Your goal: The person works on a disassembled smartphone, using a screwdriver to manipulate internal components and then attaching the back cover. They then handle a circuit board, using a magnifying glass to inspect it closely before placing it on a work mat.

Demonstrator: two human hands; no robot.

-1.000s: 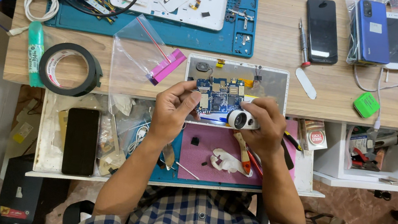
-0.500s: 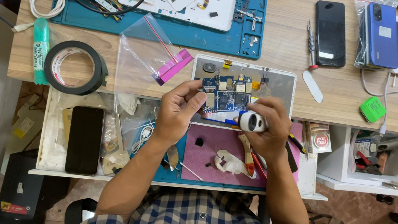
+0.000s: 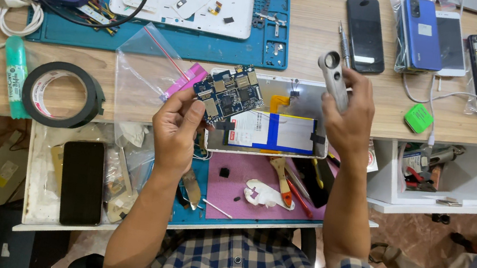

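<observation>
My left hand (image 3: 175,129) holds a blue circuit board (image 3: 229,93) by its lower left corner, lifted and tilted above an opened tablet (image 3: 278,130). The tablet lies face down on the wooden desk (image 3: 137,73), showing a white battery with blue tape strips. My right hand (image 3: 350,114) grips a grey hand-held magnifier (image 3: 333,79), lens end up, beside the tablet's right edge. A clear plastic bag (image 3: 146,71) with a pink strip lies just left of the board.
A roll of black tape (image 3: 61,94) and a green tube (image 3: 14,73) lie at the left. Several phones (image 3: 421,32) sit at the far right, a blue work mat (image 3: 201,44) behind. The open drawer holds a black phone (image 3: 82,181), a pink mat (image 3: 245,180) and small tools.
The circuit board has been lifted off the tablet and tilted to the left. My right hand has raised the magnifier up and to the right, away from the board.
</observation>
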